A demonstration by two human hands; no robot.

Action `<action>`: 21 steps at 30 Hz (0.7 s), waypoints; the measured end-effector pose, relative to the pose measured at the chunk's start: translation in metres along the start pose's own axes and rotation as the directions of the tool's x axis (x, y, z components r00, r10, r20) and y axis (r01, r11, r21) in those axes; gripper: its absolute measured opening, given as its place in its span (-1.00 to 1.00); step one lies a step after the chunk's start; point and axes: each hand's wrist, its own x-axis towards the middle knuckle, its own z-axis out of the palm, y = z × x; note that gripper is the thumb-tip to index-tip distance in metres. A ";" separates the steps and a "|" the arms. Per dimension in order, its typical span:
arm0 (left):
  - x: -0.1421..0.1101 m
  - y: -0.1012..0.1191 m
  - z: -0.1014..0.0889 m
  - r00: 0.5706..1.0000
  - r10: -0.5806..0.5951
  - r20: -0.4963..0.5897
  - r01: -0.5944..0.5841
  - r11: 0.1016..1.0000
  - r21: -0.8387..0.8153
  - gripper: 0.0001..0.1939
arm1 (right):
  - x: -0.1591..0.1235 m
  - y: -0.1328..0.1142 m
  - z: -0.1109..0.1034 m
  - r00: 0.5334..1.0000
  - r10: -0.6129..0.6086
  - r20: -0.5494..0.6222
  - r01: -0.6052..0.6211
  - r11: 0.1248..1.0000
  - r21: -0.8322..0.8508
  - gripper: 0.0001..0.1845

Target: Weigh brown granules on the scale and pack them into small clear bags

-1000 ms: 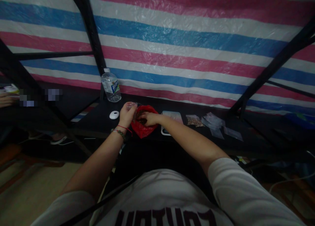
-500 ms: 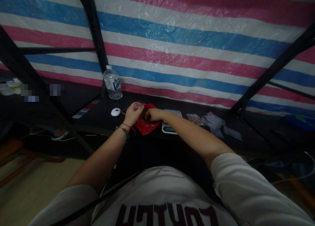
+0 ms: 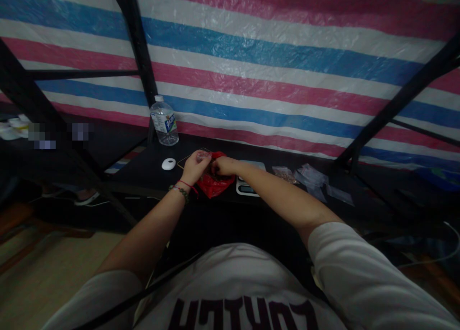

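On the black table a red plastic bag (image 3: 212,185) lies spread with its mouth up, and small dark brown pieces show inside it. My left hand (image 3: 196,164) is closed on a small clear plastic bag (image 3: 203,156) at the red bag's left rim. Over the red bag's opening is my right hand (image 3: 224,167), fingers curled down among the pieces; what they pinch is too small and dark to make out. A white kitchen scale (image 3: 246,188) stands right of the red bag, partly covered by my right forearm.
A filled clear bag (image 3: 285,174) and several flat clear bags (image 3: 313,177) lie right of the scale. To the left are a white computer mouse (image 3: 168,164) and a clear plastic bottle (image 3: 165,121). Black metal posts (image 3: 138,47) frame the table before a striped sheet (image 3: 269,71).
My right hand has shifted very slightly within the red bag's opening. My left hand and the small clear bag have stayed almost in place.
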 end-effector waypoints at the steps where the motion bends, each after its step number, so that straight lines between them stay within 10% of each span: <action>1: 0.000 0.000 0.000 1.000 -0.001 -0.002 0.001 1.000 0.005 -0.63 | 0.000 0.001 -0.001 1.000 0.003 -0.012 -0.003 1.000 -0.001 -0.68; 14: 0.002 -0.004 0.000 1.000 -0.008 -0.010 0.008 1.000 0.022 -0.64 | 0.004 0.017 -0.004 0.984 -0.019 -0.176 0.040 0.992 0.119 -0.73; 21: 0.001 0.001 -0.001 1.000 -0.014 -0.003 0.014 1.000 0.028 -0.66 | -0.003 0.003 0.003 0.999 0.010 0.041 -0.017 0.985 0.174 -0.51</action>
